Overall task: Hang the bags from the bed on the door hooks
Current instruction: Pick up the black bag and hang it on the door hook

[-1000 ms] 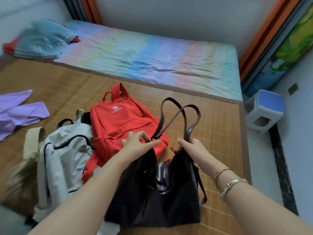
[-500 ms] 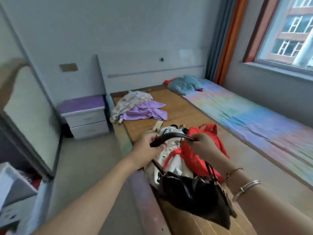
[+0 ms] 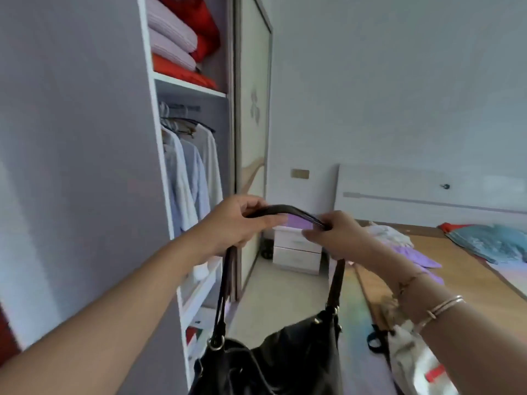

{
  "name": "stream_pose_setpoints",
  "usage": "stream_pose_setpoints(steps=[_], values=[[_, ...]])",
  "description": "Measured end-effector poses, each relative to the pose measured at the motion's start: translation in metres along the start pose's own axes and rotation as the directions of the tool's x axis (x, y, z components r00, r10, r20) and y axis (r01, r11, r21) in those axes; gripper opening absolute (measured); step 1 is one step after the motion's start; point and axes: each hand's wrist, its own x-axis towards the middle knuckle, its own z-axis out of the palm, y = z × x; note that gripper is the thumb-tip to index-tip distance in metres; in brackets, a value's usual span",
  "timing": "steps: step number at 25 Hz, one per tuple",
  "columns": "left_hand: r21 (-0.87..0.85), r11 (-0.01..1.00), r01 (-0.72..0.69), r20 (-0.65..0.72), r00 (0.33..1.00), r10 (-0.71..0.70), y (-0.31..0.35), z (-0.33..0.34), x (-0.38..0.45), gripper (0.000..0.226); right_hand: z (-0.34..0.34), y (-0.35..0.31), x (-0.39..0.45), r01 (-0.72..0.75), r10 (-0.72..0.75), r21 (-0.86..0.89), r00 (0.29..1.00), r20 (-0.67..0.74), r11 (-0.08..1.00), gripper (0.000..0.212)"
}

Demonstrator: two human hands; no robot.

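A black leather handbag (image 3: 285, 357) hangs in the air in front of me by its dark straps. My left hand (image 3: 236, 223) grips the left end of the strap loop, and my right hand (image 3: 336, 235) grips the right end, holding the loop stretched flat between them. The bag's bottom is cut off by the frame's lower edge. A white backpack (image 3: 413, 363) with a bit of red beside it lies on the bed (image 3: 470, 277) at lower right. No door hooks are in view.
An open wardrobe (image 3: 188, 172) with hanging shirts and folded bedding stands close on my left, its sliding door (image 3: 252, 124) beyond. A purple-topped nightstand (image 3: 296, 246) sits ahead by the headboard. Purple and floral clothes (image 3: 405, 246) and a blue pillow (image 3: 490, 240) lie on the bed.
The black handbag was lifted off the bed by its straps. My view swung left from the bed to the wardrobe, and both hands rose with the bag.
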Motion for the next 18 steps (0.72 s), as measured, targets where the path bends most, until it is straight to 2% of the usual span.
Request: stream_pose_setpoints(steps=[2, 4, 6, 8, 11, 14, 16, 18], values=[[-0.014, 1.0, 0.003, -0.098, 0.995, -0.005, 0.008, -0.071, -0.055, 0.023, 0.047, -0.069, 0.007, 0.096, -0.151, 0.276, 0.971, 0.185, 0.956, 0.035], [0.018, 0.999, 0.033, -0.249, 0.968, -0.027, 0.017, -0.146, -0.113, 0.026, 0.096, -0.145, 0.016, 0.136, -0.322, 0.526, 0.905, 0.278, 0.839, 0.025], [0.055, 0.996, 0.067, -0.392, 0.919, -0.04, 0.028, -0.21, -0.158, 0.033, 0.136, -0.211, 0.026, 0.147, -0.462, 0.698, 0.839, 0.287, 0.701, 0.018], [0.099, 0.991, 0.085, -0.525, 0.851, -0.021, 0.04, -0.275, -0.21, 0.035, 0.188, -0.282, 0.033, 0.118, -0.572, 0.818, 0.77, 0.283, 0.563, 0.025], [0.192, 0.965, 0.179, -0.66, 0.751, -0.008, 0.056, -0.363, -0.277, 0.03, 0.261, -0.384, 0.035, 0.147, -0.709, 0.893, 0.667, 0.228, 0.426, 0.028], [0.226, 0.948, 0.224, -0.763, 0.645, 0.029, 0.067, -0.433, -0.317, 0.016, 0.316, -0.46, 0.042, 0.26, -0.761, 0.887, 0.634, 0.142, 0.382, 0.026], [0.26, 0.94, 0.219, -0.819, 0.566, 0.094, 0.079, -0.481, -0.342, 0.022, 0.35, -0.51, 0.051, 0.363, -0.802, 0.867, 0.594, 0.067, 0.342, 0.03], [0.344, 0.91, 0.231, -0.835, 0.519, 0.184, 0.098, -0.526, -0.362, 0.025, 0.378, -0.563, 0.06, 0.44, -0.841, 0.856, 0.54, -0.009, 0.273, 0.034]])
